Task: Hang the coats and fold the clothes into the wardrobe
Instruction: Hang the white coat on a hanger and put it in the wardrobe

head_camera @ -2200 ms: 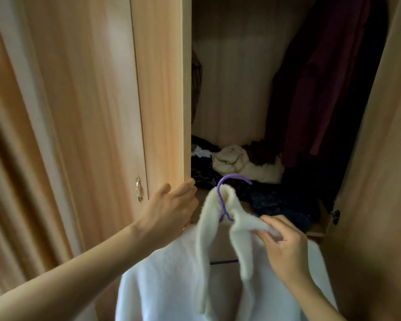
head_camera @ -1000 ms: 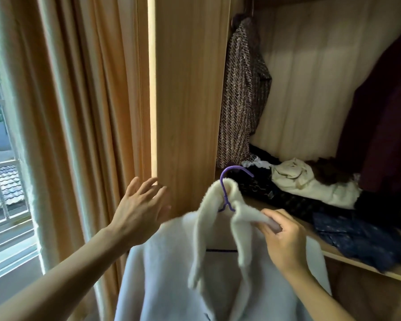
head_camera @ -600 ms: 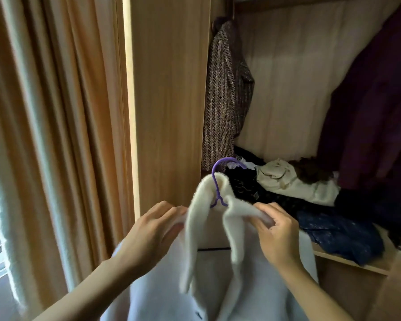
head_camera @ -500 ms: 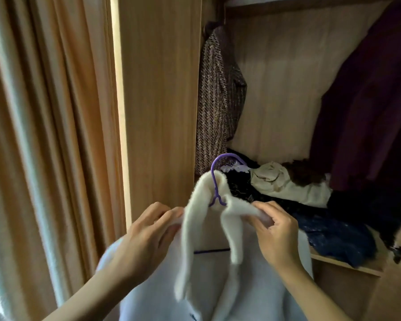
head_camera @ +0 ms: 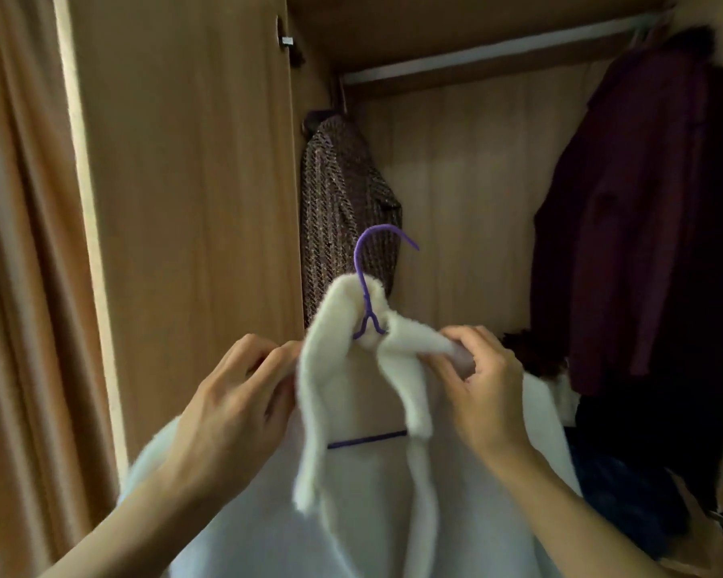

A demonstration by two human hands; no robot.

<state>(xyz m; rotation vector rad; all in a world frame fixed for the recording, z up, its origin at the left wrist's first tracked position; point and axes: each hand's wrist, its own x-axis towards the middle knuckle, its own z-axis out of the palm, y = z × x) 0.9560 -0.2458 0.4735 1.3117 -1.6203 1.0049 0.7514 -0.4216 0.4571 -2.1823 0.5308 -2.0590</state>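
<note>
White coat was pinched at its shoulders by my left hand and right hand; tilted on the lift, I judged, it could slide off the purple hanger

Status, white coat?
Left hand, right hand grip white coat by shoulders. Purple hanger hook below rail, not hooked. Rail bare between tweed jacket and maroon coat.

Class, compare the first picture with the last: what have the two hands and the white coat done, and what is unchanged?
The left hand left the edge of the wardrobe door and gripped the white coat at its shoulder. The coat rose on its purple hanger, the hook now before the hanging tweed jacket, below the rail. Unchanged: the right hand grips the collar.
</note>
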